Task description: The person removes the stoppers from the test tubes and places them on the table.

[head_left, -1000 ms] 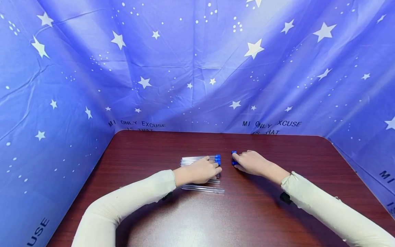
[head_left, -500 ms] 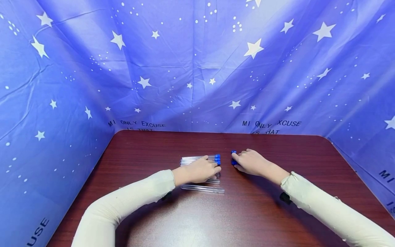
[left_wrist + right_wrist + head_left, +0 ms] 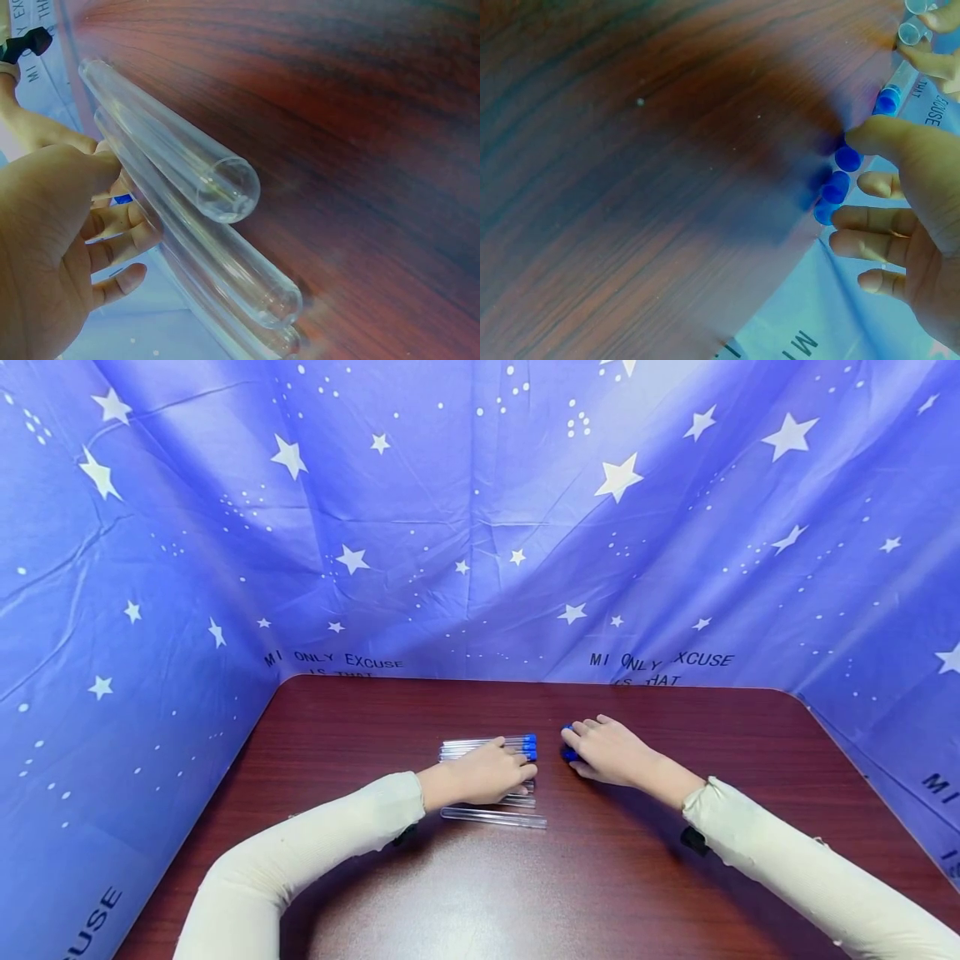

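Clear test tubes lie on the brown table; the nearest uncapped test tube (image 3: 493, 818) is separate from those under my left hand (image 3: 491, 774). Left fingers and thumb (image 3: 105, 169) grip one uncapped test tube (image 3: 911, 31) near its mouth. Behind the hand, several tubes with blue stoppers (image 3: 529, 746) lie side by side. To the right, my right hand (image 3: 611, 750) curls over a short row of loose blue caps (image 3: 835, 187). Its thumb (image 3: 870, 139) meets the nearest cap (image 3: 847, 157), while the fingers reach round the far end; the palm hides part of the row from above.
The table (image 3: 637, 877) has rounded far corners and a bright glare at its front middle. A blue star-patterned curtain (image 3: 465, 527) encloses the back and both sides. In the left wrist view, closed tube ends (image 3: 229, 191) point toward the camera.
My right fingers have shifted slightly away from me, over the far blue cap that showed clearly before. My left hand and the test tubes stay practically still.
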